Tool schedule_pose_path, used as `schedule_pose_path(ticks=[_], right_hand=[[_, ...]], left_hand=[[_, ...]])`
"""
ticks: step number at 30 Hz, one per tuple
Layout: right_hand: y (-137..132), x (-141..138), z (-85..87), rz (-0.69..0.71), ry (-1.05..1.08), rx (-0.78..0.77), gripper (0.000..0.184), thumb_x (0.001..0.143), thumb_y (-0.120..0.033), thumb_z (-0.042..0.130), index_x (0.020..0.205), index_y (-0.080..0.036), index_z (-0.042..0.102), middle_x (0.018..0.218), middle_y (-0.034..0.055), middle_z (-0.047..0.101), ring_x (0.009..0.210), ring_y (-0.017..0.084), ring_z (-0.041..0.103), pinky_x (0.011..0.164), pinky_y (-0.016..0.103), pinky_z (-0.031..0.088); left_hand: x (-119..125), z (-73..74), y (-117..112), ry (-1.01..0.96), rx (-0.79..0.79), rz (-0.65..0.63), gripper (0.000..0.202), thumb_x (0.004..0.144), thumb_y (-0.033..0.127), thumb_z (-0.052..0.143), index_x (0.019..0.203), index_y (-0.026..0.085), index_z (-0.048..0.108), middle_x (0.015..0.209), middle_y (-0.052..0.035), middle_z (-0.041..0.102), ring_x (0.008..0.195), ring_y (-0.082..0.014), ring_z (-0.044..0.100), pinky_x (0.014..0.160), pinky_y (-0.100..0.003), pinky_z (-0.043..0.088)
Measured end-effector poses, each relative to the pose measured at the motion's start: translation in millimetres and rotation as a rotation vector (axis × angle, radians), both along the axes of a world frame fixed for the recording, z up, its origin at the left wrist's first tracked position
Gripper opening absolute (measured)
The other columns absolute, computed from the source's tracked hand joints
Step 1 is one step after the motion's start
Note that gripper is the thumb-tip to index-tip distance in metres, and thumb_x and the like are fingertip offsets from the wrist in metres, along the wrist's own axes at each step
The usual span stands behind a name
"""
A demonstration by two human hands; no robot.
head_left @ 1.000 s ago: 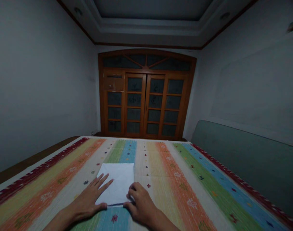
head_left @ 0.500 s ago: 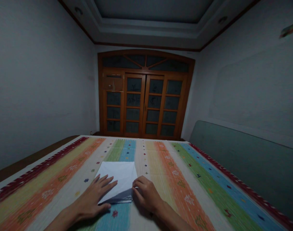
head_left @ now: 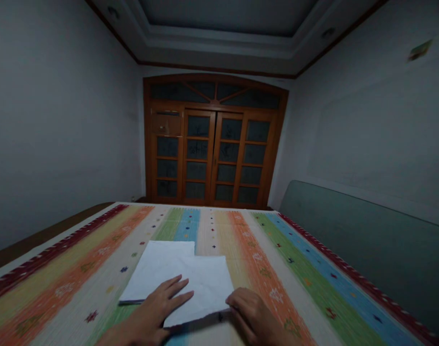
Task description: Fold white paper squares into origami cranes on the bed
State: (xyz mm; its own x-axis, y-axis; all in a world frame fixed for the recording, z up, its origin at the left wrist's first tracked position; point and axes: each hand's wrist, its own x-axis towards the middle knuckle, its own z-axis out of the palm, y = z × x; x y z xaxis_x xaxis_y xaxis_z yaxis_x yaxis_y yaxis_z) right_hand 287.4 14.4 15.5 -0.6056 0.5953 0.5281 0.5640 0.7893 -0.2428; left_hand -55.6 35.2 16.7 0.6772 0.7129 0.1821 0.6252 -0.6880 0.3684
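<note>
A white sheet of paper [head_left: 208,283] lies toward the near side of the table, its near edge raised a little and casting a shadow on the cloth. My right hand [head_left: 253,312] pinches this sheet at its near right corner. On its left part rests my left hand [head_left: 164,305], fingers spread and palm down. Behind and to the left is more white paper [head_left: 151,266], flat on the cloth and partly covered by the sheet. Whether that paper is one folded piece or a stack, I cannot tell.
A striped, patterned tablecloth [head_left: 266,259] covers the table. Along the right side stands a pale grey-green panel [head_left: 349,226]. Wooden glazed doors [head_left: 215,154] close off the far end, between white walls.
The sheet has come toward me and to the right, uncovering the paper behind it. Both hands have moved nearer and to the right with it. The view has shifted slightly.
</note>
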Motion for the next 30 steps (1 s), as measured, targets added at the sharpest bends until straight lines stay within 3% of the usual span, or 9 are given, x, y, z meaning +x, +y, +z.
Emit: schedule_pose_path(ticks=[4,7,12,14,17,20,23,26,30], right_hand=[[-4.4,12.5,-0.4,-0.009,0.048,-0.001,0.016,0.099,-0.021,0.044,0.097,-0.022,0.060,0.085,0.0085,0.072,0.077,0.022,0.067,0.071,0.033,0.052],[-1.7,18.7,-6.0,-0.027,0.175,-0.051,0.015,0.097,-0.032,0.052,0.099,-0.022,0.063,0.087,0.0085,0.072,0.079,0.023,0.068,0.072,0.034,0.054],[6.1,18.2,-11.8,-0.057,0.337,-0.199,0.031,0.084,-0.041,0.066,0.107,-0.019,0.066,0.099,0.0125,0.075,0.091,0.027,0.072,0.081,0.037,0.057],[6.7,15.7,-11.2,-0.127,0.347,-0.289,0.026,0.084,-0.036,0.063,0.104,-0.019,0.067,0.095,0.0113,0.076,0.086,0.026,0.072,0.077,0.036,0.057],[6.7,13.7,-12.1,-0.269,0.337,-0.400,0.018,0.084,-0.032,0.061,0.093,-0.018,0.069,0.091,0.0107,0.078,0.081,0.027,0.071,0.074,0.035,0.056],[8.4,14.2,-15.8,-0.328,0.358,-0.441,0.020,0.083,-0.029,0.062,0.096,-0.016,0.070,0.095,0.0125,0.078,0.085,0.029,0.070,0.077,0.038,0.056],[11.0,14.3,-17.2,-0.326,0.425,-0.466,0.027,0.079,-0.025,0.062,0.103,-0.015,0.068,0.099,0.0129,0.077,0.091,0.030,0.070,0.084,0.041,0.056],[11.7,12.2,-14.4,-0.257,0.534,-0.507,0.039,0.076,-0.022,0.064,0.115,-0.016,0.063,0.105,0.0113,0.075,0.096,0.028,0.070,0.088,0.039,0.056],[10.6,8.9,-12.7,-0.223,0.618,-0.573,0.065,0.076,-0.019,0.064,0.140,-0.018,0.049,0.108,0.0090,0.073,0.093,0.025,0.071,0.089,0.039,0.057]], left_hand=[[7.0,-15.3,6.0,-0.025,0.001,0.002,0.100,0.065,-0.001,0.061,0.151,0.047,0.041,0.160,0.0035,0.043,0.147,-0.0347,0.038,0.117,-0.059,0.036],[13.4,-23.9,9.5,-0.145,0.023,-0.008,0.084,0.073,-0.001,0.055,0.145,0.044,0.051,0.151,0.0032,0.056,0.142,-0.0298,0.045,0.117,-0.053,0.039],[34.3,-11.6,5.4,-0.377,-0.056,0.117,0.030,0.100,0.027,0.046,0.105,0.027,0.076,0.116,-0.0058,0.076,0.110,-0.0253,0.068,0.100,-0.039,0.052],[41.6,-4.5,2.1,-0.442,-0.121,0.203,0.036,0.101,0.041,0.045,0.091,0.022,0.073,0.093,-0.0056,0.077,0.087,-0.0228,0.070,0.084,-0.034,0.056],[45.4,-0.3,-1.0,-0.472,-0.163,0.319,0.043,0.095,0.054,0.049,0.081,0.021,0.071,0.082,-0.0044,0.074,0.079,-0.0243,0.068,0.078,-0.034,0.056],[43.6,-1.8,-0.8,-0.503,-0.224,0.322,0.038,0.087,0.055,0.060,0.091,0.021,0.074,0.091,-0.0066,0.077,0.085,-0.0277,0.068,0.081,-0.036,0.056],[42.1,-4.7,1.9,-0.571,-0.325,0.245,0.042,0.083,0.045,0.066,0.116,0.019,0.070,0.104,-0.0081,0.079,0.092,-0.0285,0.071,0.084,-0.035,0.056],[42.9,-7.3,4.9,-0.640,-0.380,0.273,0.064,0.081,0.040,0.065,0.140,0.018,0.052,0.108,-0.0093,0.079,0.099,-0.0296,0.073,0.090,-0.037,0.055],[45.5,-4.4,4.1,-0.666,-0.393,0.250,0.082,0.082,0.035,0.061,0.155,0.019,0.025,0.099,-0.0050,0.081,0.092,-0.0264,0.074,0.094,-0.037,0.052]])
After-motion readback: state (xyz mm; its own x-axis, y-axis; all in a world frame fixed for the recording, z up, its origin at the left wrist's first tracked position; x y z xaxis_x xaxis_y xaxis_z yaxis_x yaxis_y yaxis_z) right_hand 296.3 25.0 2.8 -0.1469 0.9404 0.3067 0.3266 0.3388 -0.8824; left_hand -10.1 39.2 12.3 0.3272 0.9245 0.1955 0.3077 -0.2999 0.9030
